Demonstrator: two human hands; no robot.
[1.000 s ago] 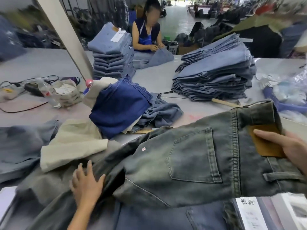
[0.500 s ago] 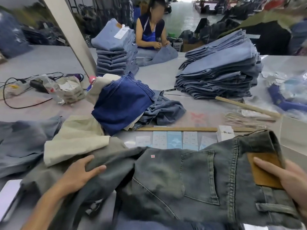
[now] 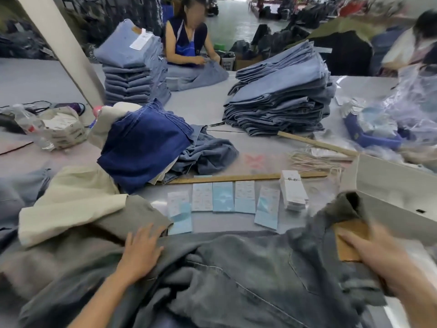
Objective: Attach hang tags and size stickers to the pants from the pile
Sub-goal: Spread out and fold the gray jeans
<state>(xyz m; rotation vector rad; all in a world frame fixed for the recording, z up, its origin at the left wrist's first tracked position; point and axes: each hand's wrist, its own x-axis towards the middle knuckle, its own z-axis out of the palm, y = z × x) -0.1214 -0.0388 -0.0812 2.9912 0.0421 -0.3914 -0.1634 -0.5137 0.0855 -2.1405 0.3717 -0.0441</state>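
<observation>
Grey washed jeans (image 3: 248, 275) lie back side up across the near edge of the table. My right hand (image 3: 378, 259) grips their waistband at the brown leather patch (image 3: 350, 235), thumb on the patch. My left hand (image 3: 142, 249) presses flat on the trouser leg, fingers spread. Just beyond the jeans several size sticker sheets (image 3: 222, 197) lie in a row, white and pale blue. A stack of white hang tags (image 3: 293, 188) stands at the row's right end. A bundle of tag strings (image 3: 312, 159) lies behind it.
A wooden ruler (image 3: 236, 177) lies behind the stickers. A heap of dark blue and cream pants (image 3: 142, 147) sits left of centre. Two stacks of folded light jeans (image 3: 279, 95) (image 3: 134, 67) stand farther back, a seated person (image 3: 186, 41) behind them. A blue tray (image 3: 376, 136) lies right.
The grey jeans have been pulled down toward me, which uncovered the sticker sheets and hang tags. My left hand moved right and flattened on the leg. My right hand kept hold of the waistband.
</observation>
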